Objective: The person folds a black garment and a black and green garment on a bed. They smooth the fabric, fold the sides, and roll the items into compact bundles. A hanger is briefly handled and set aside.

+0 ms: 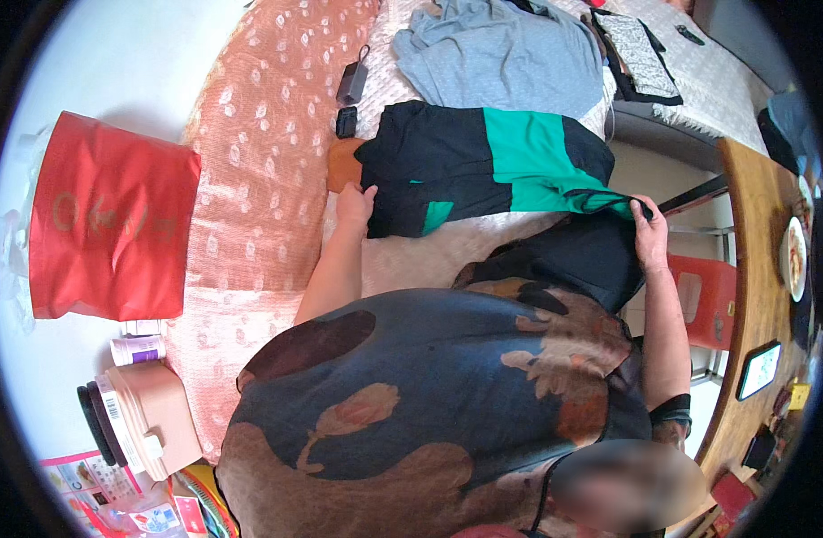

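A black garment with green panels [526,144] lies spread across the light quilted cover, its near edge in front of my body. My left hand [356,204] pinches the garment's black edge at its left end, close to a brown patch [344,165] on the cover. At the other end, my right hand [648,225] grips a dark-trimmed edge, where the green cloth is drawn up into folds. Just beyond the garment is a rumpled grey-blue cloth [505,57].
A red bag [115,222] stands on the left, past the orange patterned cover [250,188]. A black power bank [353,82] lies beyond my left hand. On the right, a wooden table [754,289] holds a bowl [795,259] and a phone [760,370], with a red stool [704,301] beside it.
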`<move>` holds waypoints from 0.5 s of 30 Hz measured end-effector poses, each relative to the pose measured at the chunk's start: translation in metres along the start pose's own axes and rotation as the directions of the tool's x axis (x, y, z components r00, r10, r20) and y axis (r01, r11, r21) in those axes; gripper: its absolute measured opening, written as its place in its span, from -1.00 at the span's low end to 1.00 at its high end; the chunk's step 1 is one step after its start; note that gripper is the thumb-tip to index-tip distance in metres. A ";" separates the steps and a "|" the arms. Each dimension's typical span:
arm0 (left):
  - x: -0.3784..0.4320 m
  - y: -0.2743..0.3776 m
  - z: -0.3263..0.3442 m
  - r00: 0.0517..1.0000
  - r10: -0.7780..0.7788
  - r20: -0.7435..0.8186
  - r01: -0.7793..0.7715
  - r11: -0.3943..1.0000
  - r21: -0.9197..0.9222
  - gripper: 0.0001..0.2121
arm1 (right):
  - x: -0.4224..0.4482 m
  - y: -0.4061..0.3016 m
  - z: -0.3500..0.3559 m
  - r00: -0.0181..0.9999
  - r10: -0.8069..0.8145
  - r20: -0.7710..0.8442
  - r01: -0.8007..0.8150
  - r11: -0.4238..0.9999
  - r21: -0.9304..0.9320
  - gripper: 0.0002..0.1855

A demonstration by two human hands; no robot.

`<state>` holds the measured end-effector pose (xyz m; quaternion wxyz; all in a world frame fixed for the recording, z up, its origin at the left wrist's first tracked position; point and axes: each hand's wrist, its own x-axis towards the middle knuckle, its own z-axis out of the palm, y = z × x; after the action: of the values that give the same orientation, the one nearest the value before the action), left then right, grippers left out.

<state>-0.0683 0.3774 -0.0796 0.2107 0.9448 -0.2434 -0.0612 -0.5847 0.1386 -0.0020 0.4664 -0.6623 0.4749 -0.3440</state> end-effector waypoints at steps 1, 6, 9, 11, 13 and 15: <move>0.005 -0.007 0.004 0.999 0.049 0.002 -0.049 0.998 -0.045 -0.70 | 0.001 0.000 0.000 1.000 0.002 0.011 -0.002 1.000 0.007 -0.81; 0.033 -0.025 0.025 0.994 -0.035 0.101 0.060 0.964 -0.258 -0.73 | 0.002 0.009 -0.006 1.000 0.002 0.009 -0.002 1.000 0.006 -0.81; 0.054 -0.065 0.017 0.993 -0.087 0.079 0.106 0.952 -0.286 -0.73 | 0.004 0.003 0.009 0.999 0.000 0.042 -0.002 0.999 0.036 -0.81; 0.047 -0.040 0.008 0.989 -0.023 0.146 0.050 0.981 -0.189 -0.72 | -0.002 -0.006 0.002 1.000 -0.009 0.026 0.009 1.000 0.025 -0.81; 0.031 0.003 -0.011 0.982 0.036 0.186 -0.021 0.996 -0.083 -0.71 | -0.004 0.005 -0.009 0.999 -0.033 -0.015 0.033 0.999 -0.011 -0.81; 0.026 0.006 -0.029 0.977 0.061 0.203 -0.067 0.998 0.023 -0.73 | -0.001 0.008 -0.007 0.999 -0.045 -0.002 0.045 0.999 0.005 -0.82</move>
<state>-0.0423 0.3709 -0.0506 0.1727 0.9285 -0.2945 -0.1464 -0.5935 0.1369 -0.0072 0.4595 -0.6714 0.4595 -0.3563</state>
